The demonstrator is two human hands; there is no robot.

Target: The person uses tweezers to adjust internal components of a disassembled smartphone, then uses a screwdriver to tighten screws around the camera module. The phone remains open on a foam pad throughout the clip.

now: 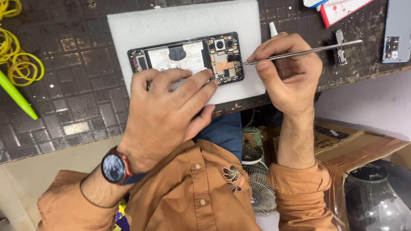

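Dark worktop (77,98) fills the upper left of the frame. White foam pad (180,23) lies top centre. Opened phone (186,57), back cover off, lies flat on the pad, centre-top. Left hand (165,113) rests flat with fingers spread on the phone's near edge, pinning it; smartwatch (114,167) on that wrist. Right hand (287,72), right of centre, pinches metal tweezers (299,52), tip touching the phone's board by the cameras. Grey back cover (397,30) top right. Yellow rubber bands (19,64) far left.
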